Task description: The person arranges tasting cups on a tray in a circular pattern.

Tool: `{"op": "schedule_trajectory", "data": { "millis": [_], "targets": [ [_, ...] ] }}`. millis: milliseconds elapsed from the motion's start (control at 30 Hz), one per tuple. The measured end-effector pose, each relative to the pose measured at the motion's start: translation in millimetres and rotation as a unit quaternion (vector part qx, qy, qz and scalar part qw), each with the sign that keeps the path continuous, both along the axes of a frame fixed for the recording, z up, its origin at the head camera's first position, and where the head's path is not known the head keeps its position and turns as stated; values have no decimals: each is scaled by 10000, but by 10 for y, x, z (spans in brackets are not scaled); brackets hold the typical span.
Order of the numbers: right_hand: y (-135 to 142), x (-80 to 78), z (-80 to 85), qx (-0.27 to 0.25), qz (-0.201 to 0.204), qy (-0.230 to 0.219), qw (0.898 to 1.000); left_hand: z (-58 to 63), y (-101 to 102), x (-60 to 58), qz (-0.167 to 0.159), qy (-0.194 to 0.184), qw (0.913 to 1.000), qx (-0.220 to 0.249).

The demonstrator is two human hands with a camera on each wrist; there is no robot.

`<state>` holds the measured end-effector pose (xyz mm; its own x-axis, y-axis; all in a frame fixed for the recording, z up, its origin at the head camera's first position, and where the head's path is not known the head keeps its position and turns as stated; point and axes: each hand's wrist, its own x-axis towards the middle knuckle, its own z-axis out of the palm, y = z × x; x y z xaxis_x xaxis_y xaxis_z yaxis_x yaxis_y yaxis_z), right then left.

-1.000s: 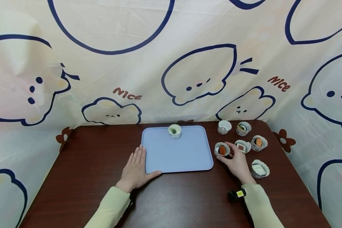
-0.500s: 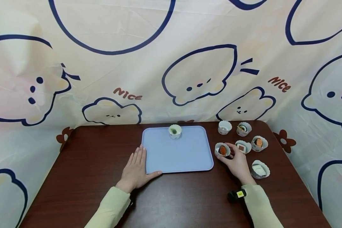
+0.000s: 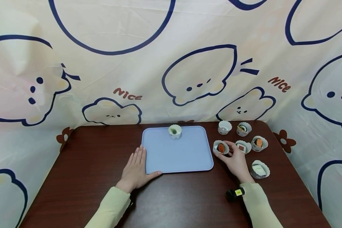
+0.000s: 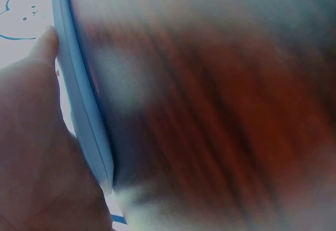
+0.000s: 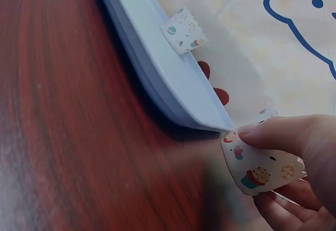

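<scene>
Beside the tray (image 3: 178,155), the right grip (image 3: 236,160) pinches a patterned cup (image 5: 257,165) between thumb (image 5: 283,131) and apparently curled fingers (image 5: 278,210).

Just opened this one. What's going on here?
A person's right hand is holding a paper cup with an orange-topped piece inside, just off the right side of a blue tray. The left hand rests open against the tray's near left corner. A second cup, with something green in it, stands on the tray near its far edge. More filled cups stand on the table to the right.
</scene>
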<state>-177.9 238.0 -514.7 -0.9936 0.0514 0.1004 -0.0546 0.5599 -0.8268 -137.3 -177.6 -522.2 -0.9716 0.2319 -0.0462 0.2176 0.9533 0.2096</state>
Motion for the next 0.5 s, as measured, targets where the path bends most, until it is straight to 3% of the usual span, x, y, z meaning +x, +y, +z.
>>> {"op": "schedule_trajectory", "data": {
  "millis": [500],
  "targets": [
    [-116,-73,93,-36,44,129,9999,-39,-18,-11,-5,-16,10000,15]
  ]
}}
